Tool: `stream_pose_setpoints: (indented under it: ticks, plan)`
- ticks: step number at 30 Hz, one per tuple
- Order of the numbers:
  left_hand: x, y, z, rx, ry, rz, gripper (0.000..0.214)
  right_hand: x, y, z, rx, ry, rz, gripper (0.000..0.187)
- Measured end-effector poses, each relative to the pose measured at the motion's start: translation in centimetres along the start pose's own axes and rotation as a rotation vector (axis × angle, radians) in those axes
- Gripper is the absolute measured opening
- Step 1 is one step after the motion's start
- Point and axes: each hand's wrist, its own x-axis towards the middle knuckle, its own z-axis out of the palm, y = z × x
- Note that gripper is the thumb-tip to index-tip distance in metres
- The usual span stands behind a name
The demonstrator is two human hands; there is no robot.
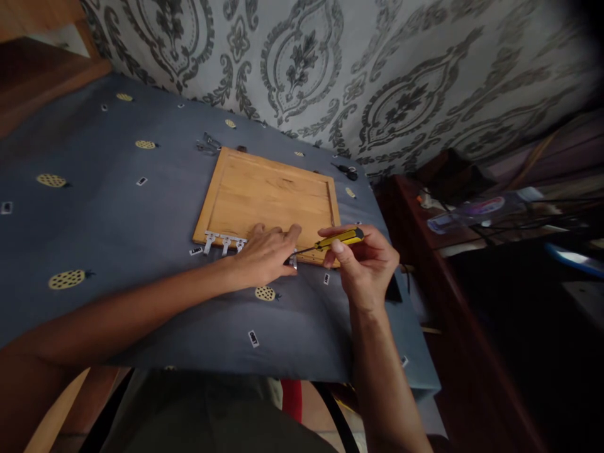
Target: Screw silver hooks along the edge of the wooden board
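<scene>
A framed wooden panel [274,192] lies flat on the cloth-covered table. Along its near edge sits a row of small white metal hinges [226,244], partly covered by my left hand [267,255]. That hand rests on the panel with its fingers bent and apart; its thumb is by the hinge [293,259] near the panel's right end. My right hand [365,264] is closed around the yellow and black handle of a screwdriver [340,239]. The shaft points left, and its tip meets the area beside my left thumb, where the exact contact is hidden.
Blue-grey cloth [141,226] with pineapple prints covers the table. Beyond the panel lie a dark metal tool [208,145] and a black object [349,171]. A patterned curtain [302,63] hangs behind. On the right, a dark red shelf [425,220] holds a plastic bottle [486,207].
</scene>
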Motion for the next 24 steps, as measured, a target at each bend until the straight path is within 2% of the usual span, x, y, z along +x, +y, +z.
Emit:
stream_pose_setpoints:
  ticks: [5,11,18,24]
  plan:
    - [0.01,-0.21,0.38,0.007,0.033,0.017,0.055,-0.02,0.04,0.1,-0.021,0.023,-0.004,0.016]
    - [-0.02,-0.04,0.16,-0.015,0.008,0.004,0.055,-0.02,0.08,0.15,-0.027,0.03,0.002,0.016]
    - [0.04,0.05,-0.11,0.0,-0.004,0.005,0.054,-0.05,0.18,0.14,-0.036,0.173,-0.047,0.021]
    - [-0.01,-0.04,0.03,-0.015,0.003,0.005,0.053,0.03,0.43,0.23,-0.052,0.167,-0.033,0.019]
